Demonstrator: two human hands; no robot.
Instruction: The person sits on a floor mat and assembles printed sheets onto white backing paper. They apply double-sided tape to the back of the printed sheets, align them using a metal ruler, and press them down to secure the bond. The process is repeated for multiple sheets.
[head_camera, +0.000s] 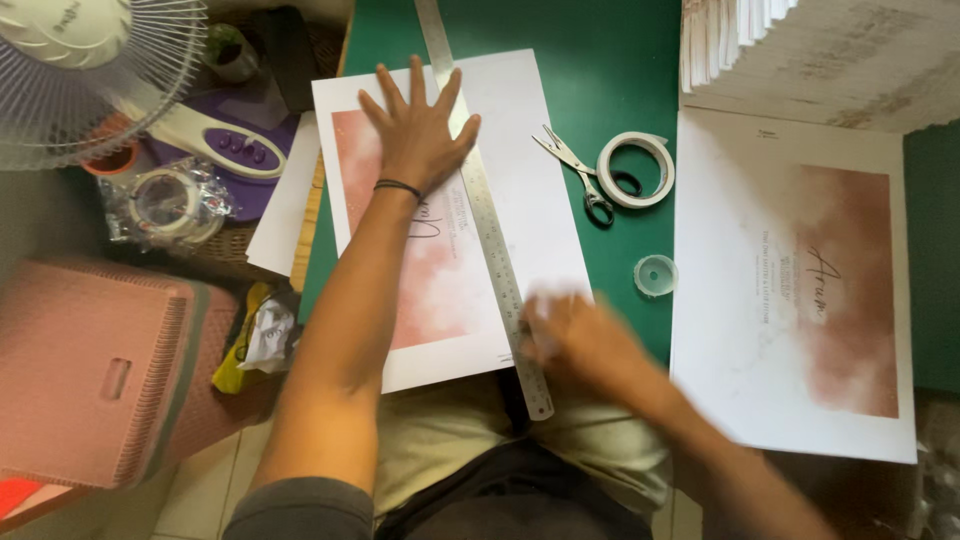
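The ruler (488, 215) runs lengthwise away from the person; left hand (418, 130) presses flat, fingers spread, at its far end, right hand (580, 340) blurred at its near end, grip indiscernible.

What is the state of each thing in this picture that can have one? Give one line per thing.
Left hand: flat, fingers spread, pressing on the ruler and sheet.
Right hand: blurred, at the ruler's near end.
Ruler: lying along the printed sheet.
Scissors: slightly open, lying flat.
Tape roll: lying flat.

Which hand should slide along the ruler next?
Probably the right hand: it is already at the near end of the metal ruler, while the left hand presses flat on the printed sheet.
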